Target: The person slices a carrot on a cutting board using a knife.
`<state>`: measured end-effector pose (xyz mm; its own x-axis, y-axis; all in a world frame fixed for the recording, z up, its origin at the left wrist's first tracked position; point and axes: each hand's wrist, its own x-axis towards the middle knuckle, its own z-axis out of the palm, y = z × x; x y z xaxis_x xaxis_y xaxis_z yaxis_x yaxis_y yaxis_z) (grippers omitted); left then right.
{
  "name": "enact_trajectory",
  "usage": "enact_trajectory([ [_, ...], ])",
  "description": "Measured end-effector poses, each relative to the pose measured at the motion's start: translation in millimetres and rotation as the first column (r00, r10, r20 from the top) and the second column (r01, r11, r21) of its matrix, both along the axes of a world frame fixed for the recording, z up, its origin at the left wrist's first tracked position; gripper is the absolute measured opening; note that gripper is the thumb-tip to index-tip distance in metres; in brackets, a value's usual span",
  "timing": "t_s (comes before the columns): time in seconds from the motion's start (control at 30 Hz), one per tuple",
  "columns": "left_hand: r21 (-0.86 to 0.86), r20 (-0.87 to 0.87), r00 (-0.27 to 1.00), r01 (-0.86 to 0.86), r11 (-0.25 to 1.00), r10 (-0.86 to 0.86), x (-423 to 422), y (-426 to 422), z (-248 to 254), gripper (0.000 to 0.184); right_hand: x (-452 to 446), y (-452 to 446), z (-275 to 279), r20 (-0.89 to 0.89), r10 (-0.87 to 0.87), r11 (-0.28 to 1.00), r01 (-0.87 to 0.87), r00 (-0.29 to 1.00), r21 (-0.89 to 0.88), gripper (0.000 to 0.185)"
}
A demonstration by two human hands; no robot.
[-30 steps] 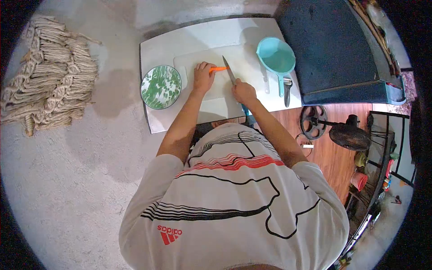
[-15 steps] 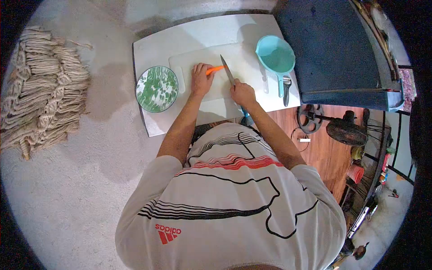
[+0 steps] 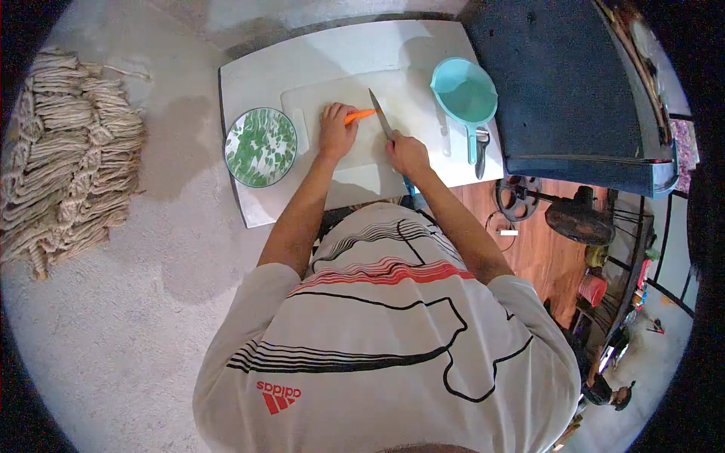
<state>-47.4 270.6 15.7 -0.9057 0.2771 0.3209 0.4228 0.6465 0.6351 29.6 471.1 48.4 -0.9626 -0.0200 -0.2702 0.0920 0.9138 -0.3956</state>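
An orange carrot (image 3: 360, 115) lies over the white cutting board (image 3: 302, 97), its thick end under the fingers of my left hand (image 3: 337, 132). My left fingers are curled round that end. My right hand (image 3: 408, 156) grips a kitchen knife (image 3: 381, 113) by its handle. The blade points away from me and slants left, with its edge at the carrot's thin tip. Whether the blade touches the tip is too small to tell. Most of the knife's handle is hidden in my right hand.
Left of the board stands a green-and-white patterned plate (image 3: 261, 147). At the right of the white table (image 3: 257, 75) sit a turquoise strainer (image 3: 464, 90) with a handle and a dark-handled peeler (image 3: 482, 155). A dark blue cabinet (image 3: 559, 83) borders the table's right side.
Both hands stay nearly in place, with the knife still at the carrot's tip. The whole view has shifted slightly. A person shows more clearly at the lower right.
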Motion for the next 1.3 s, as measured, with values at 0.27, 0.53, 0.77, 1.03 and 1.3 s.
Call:
enact_trajectory([
  [0.27,-0.024,0.012,0.999,-0.041,0.999,0.041,-1,2,3,0.023,-3,1,-3,0.006,-0.002,1.000,0.002,1.000,0.009,0.031],
  [0.53,-0.035,-0.015,0.999,-0.029,0.999,0.028,2,0,0,0.022,2,-12,25,-0.042,0.044,0.996,-0.041,0.998,0.075,0.028],
  [0.77,-0.035,-0.029,0.999,-0.019,0.999,0.018,1,0,-6,0.023,3,-29,28,0.005,0.128,0.986,-0.127,0.992,0.110,0.029],
  [1.03,-0.020,-0.037,0.999,-0.015,1.000,0.014,3,-1,-4,0.023,7,-31,23,-0.038,0.162,0.980,-0.156,0.986,0.121,0.027],
  [1.3,-0.001,-0.034,0.999,0.010,1.000,-0.010,6,-1,1,0.024,9,-34,19,-0.021,0.158,0.981,-0.155,0.987,0.120,0.028],
])
